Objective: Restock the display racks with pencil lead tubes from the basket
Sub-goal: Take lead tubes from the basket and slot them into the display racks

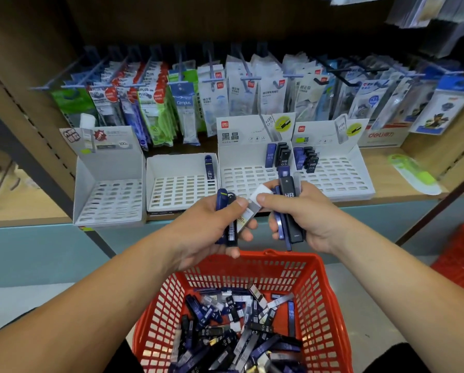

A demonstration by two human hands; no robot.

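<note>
White slotted cardboard display racks [182,184] stand on a wooden shelf [381,162] behind the red plastic mesh basket [322,278]. Dark plastic pencil lead tubes [233,327] lie in it. What seems a second basket [462,254] sits to its right.

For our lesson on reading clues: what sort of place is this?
Most likely a stationery shop: packets hang above a wooden shelf, white display racks hold pencil lead tubes, and a red basket below holds more.

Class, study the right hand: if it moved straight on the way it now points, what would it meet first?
Most likely the white slotted display rack just ahead of the right hand, near its standing HB 0.5 tubes. Depth is hard to judge.
</note>
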